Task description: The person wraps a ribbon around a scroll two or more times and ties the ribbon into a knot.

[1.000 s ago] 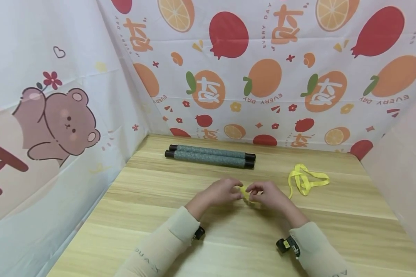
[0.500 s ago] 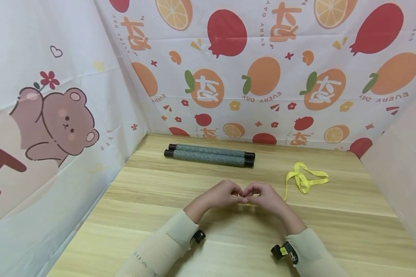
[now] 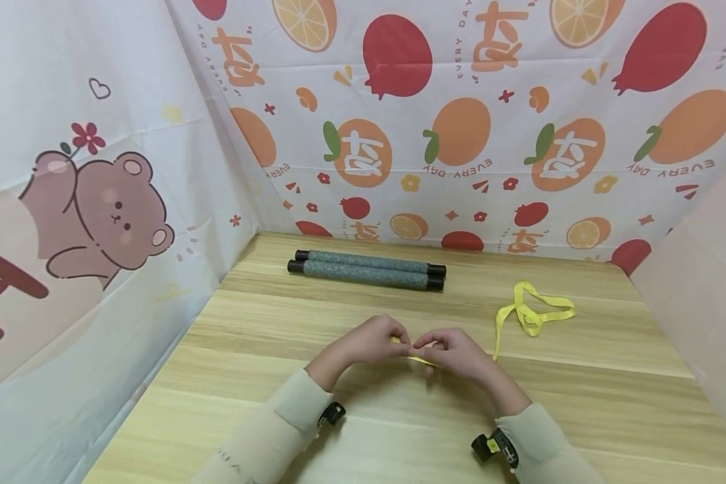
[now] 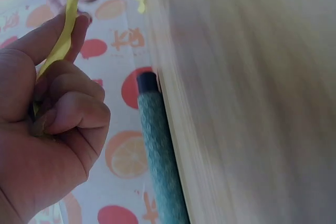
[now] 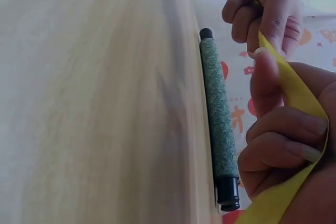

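A yellow ribbon runs between my two hands above the wooden table, and its loose length [image 3: 529, 316] lies in loops at the right. My left hand [image 3: 375, 339] holds one part, with fingers curled into the palm around it; in the left wrist view the ribbon [image 4: 65, 40] emerges past the index finger. Fingertips almost meeting the left ones, my right hand [image 3: 456, 353] grips the ribbon too. In the right wrist view the ribbon [image 5: 299, 93] passes under the curled fingers and along the palm. The part inside the left fist is hidden.
Two green-grey speckled rods [image 3: 366, 272] with black ends lie side by side near the back of the table [image 3: 611, 403]. Fruit-printed cloth [image 3: 460, 134] rises behind them, and a bear-printed cloth [image 3: 121, 208] hangs at the left.
Both hands have shifted slightly, the left one leftward, and the ribbon now stretches between them. The ribbon's tail at the right has been drawn a little nearer to the right hand.
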Tool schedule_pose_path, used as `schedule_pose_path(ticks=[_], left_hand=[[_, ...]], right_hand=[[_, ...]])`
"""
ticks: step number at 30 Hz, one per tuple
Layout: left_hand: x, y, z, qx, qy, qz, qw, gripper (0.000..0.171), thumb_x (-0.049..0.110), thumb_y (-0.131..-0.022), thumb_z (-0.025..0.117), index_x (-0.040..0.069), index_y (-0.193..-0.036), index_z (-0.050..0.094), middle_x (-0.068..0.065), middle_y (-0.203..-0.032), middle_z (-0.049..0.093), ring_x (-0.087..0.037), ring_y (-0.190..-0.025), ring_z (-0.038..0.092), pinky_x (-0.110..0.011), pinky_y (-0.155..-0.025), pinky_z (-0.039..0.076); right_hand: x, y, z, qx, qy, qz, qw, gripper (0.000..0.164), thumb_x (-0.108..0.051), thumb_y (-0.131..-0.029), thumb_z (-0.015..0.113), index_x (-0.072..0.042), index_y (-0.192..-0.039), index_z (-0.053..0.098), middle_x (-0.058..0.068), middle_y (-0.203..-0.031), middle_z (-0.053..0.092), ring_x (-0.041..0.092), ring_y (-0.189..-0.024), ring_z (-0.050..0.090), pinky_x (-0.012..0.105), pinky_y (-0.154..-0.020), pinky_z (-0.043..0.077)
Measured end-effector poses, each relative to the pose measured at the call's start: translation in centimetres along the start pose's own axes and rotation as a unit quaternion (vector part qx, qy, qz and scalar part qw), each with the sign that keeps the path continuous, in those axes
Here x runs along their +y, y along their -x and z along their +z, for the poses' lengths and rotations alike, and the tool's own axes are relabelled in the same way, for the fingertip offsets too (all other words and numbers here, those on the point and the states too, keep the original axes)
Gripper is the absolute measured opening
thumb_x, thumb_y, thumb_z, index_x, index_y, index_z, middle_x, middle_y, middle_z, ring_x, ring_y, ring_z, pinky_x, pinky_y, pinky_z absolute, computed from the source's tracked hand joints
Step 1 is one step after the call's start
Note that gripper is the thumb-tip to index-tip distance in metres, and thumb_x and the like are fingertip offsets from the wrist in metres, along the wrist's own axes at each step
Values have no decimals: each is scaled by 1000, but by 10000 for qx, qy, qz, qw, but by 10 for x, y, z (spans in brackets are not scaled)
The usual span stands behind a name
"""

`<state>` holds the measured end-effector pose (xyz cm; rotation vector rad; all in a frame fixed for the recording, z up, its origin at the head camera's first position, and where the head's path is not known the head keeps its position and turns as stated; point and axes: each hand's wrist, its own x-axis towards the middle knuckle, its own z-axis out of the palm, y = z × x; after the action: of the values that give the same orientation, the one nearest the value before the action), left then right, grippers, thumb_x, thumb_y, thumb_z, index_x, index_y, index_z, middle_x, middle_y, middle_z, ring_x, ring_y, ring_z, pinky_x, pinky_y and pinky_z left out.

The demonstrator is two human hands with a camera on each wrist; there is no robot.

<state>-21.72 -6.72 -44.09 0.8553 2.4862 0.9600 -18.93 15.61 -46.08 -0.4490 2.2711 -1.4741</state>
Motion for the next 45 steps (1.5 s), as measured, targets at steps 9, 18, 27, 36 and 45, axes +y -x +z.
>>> schedule_pose_path(ticks=[9, 18, 27, 36, 45], left_hand=[[-25, 20, -18, 626, -201, -510, 9965, 17, 34, -84, 78, 24, -73, 70, 9, -75, 67, -9, -69, 55, -29, -69, 47], [-48, 39, -38, 1081, -289, -1329, 9848, 35, 44, -78, 81, 17, -68, 62, 5, -65, 54, -11, -57, 42, -28, -56, 39], [-66, 55, -56, 1515, -16, -2009, 9678, 55, 39, -83, 77, 14, -63, 33, 3, -59, 21, -14, -53, 21, -28, -52, 25], [-86, 61, -68, 1693, -121, -2450, 9545, 70, 71, -85, 57, 1, -91, 61, -20, -99, 64, -26, -83, 57, -40, -74, 49], [-108, 75, -83, 1500, -264, -2723, 9501, 99, 76, -79, 60, -9, -130, 54, -30, -135, 53, -39, -118, 55, -53, -97, 47]], right_hand=[[12, 6, -2, 49, 425, 340, 9985, 24, -34, -93, 68, -12, -99, 76, -3, -55, 48, 8, -43, 37, 24, -41, 33], [28, 13, -17, 109, 753, 187, 9969, 24, -30, -93, 68, -9, -104, 73, 2, -68, 60, 9, -59, 48, 24, -55, 42], [49, 25, -38, 459, 1215, 211, 9913, 19, -25, -94, 66, -8, -97, 73, 1, -81, 67, 12, -73, 56, 24, -66, 47], [60, 42, -57, 826, 1689, 268, 9818, 18, -25, -95, 66, -10, -90, 73, -1, -80, 64, 12, -76, 52, 25, -69, 43], [68, 59, -75, 800, 2204, 531, 9707, 34, -46, -89, 69, -15, -75, 66, -5, -66, 54, 9, -61, 45, 24, -56, 38]])
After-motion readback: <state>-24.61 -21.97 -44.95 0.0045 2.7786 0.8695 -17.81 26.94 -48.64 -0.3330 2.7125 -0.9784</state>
